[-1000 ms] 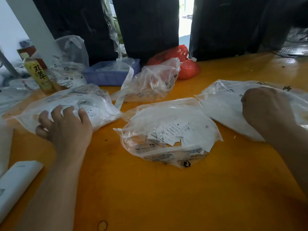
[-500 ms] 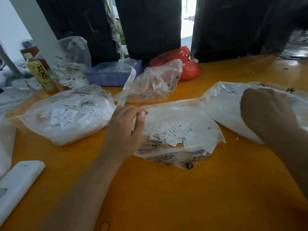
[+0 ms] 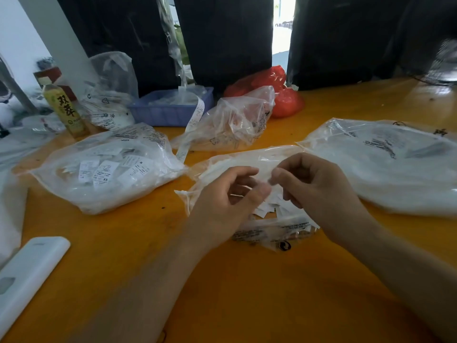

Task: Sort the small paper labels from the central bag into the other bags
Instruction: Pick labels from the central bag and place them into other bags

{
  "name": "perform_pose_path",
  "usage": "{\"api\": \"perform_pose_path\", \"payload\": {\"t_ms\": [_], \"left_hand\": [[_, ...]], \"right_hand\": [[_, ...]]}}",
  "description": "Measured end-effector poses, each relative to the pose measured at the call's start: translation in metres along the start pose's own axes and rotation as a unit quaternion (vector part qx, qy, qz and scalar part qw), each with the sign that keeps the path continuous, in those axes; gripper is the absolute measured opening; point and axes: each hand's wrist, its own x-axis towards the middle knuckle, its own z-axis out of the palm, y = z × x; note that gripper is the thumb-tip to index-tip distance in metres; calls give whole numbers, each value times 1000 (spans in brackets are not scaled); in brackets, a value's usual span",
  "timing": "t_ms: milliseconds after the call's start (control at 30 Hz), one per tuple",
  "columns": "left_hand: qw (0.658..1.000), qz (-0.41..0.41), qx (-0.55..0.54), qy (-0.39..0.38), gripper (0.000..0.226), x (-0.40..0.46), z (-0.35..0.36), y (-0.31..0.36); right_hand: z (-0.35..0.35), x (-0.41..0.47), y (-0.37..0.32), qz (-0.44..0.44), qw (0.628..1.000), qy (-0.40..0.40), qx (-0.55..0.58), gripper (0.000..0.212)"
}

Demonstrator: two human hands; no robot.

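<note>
Paper labels, small white printed slips, lie heaped in the crinkled clear central bag on the orange table. From the left: one white rounded slab, one bottle, a clear left bag bulging with labels, one blue tray, a rear clear bag, one red bag, and a white-filled right bag. Over the central bag, the left hand and right hand meet with curled fingers; whether they pinch anything cannot be told.
</note>
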Motion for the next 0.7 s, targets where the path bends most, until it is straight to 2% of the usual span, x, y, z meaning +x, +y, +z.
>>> {"api": "perform_pose_path", "payload": {"t_ms": [133,300,467,533,633,700], "left_hand": [[998,-31,-62,10,33,0,5,-2],[989,-50,-130,40,10,0,5,-3],[970,-77,-230,29,11,2,1,-3],[961,-84,-264,22,9,2,0,-5],[957,-103,-269,26,12,3,-2,-8],[957,-115,-265,28,18,4,-3,-9]], "right_hand": [[6,-2,2,2,1000,17,7,15],[9,-2,3,8,1000,-7,1,17],[1,4,12,96,982,-35,161,37],[-4,7,17,126,970,-51,200,31],[-9,9,21,127,975,-55,176,5],[-9,9,20,115,982,-42,146,12]]}}
